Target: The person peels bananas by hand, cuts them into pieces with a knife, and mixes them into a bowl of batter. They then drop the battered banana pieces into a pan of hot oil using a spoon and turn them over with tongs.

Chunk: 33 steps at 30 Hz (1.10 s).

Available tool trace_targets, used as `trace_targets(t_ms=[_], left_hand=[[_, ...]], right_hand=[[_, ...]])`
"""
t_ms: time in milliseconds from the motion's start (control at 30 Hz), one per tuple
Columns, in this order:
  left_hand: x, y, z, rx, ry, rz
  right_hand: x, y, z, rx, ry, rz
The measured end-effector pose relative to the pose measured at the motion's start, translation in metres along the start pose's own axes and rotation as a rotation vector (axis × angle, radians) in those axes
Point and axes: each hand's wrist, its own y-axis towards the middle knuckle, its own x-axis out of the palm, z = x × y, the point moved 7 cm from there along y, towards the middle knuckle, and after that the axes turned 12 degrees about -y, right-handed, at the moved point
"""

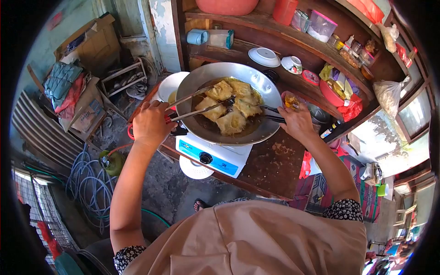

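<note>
Several pieces of golden fried food (231, 123) lie in dark bubbling oil in a wide metal wok (201, 76). The wok sits on a white and blue gas stove (208, 153). At the wok's left rim, my left hand (149, 123) is closed around metal tongs (191, 112) with red on the handle; their two arms are spread and reach in to the left-hand pieces. Over the right rim, my right hand (297, 120) grips a pair of dark tongs (271, 113). Their tips touch or nearly touch a piece on the right; my palm hides the rear end.
A white bowl (170, 85) stands behind the wok's left side. Wooden shelves (270, 28) hold bowls, tubs and jars. A green gas cylinder (110, 163) and coiled hose (89, 178) are on the floor at left. A white perforated lid (195, 168) shows below the stove.
</note>
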Motion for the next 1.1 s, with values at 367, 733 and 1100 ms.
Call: trace_targets(t_ms=[367,733,1100], left_hand=[[-0.009,-0.006,-0.010,-0.043,-0.026,0.002],[-0.009,-0.008,-0.013,0.004,-0.039,0.031],[-0.006,-0.007,-0.010,-0.032,-0.042,-0.015]], right_hand=[[0.010,-0.001,0.072,0.376,0.533,-0.314],[-0.042,-0.006,0.055,0.326,0.234,-0.349],[-0.016,0.010,-0.027,-0.164,0.129,0.030]])
